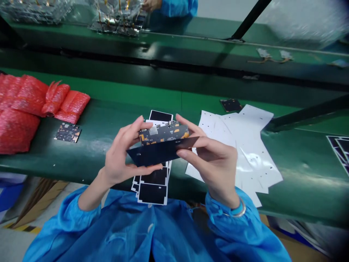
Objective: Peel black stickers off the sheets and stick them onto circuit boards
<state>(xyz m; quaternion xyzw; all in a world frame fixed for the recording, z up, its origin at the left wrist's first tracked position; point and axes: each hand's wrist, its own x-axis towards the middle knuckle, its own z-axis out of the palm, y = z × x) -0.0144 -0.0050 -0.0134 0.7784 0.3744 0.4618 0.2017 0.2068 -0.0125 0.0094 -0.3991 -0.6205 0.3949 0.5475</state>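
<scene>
Between my two hands I hold a black circuit board [163, 134] with gold patches, its part-covered side tilted toward me. A thin dark sheet [156, 154] stands in front of the board along its lower edge; whether the two are joined I cannot tell. My left hand [120, 156] grips the board's left end, with the thumb under the sheet. The fingers of my right hand [209, 153] pinch the sheet's right end, and the index finger reaches behind the board. Beneath my hands lie white-bordered sheets with black rectangles [153, 194], partly hidden.
Red bubble-wrap bundles [21, 102] lie at left, beside another circuit board [68, 132]. White sheets [245, 145] spread out at right, with a black board [231, 105] behind them. A co-worker's sleeve [178, 7] shows beyond the shelf, near clear trays [117, 16].
</scene>
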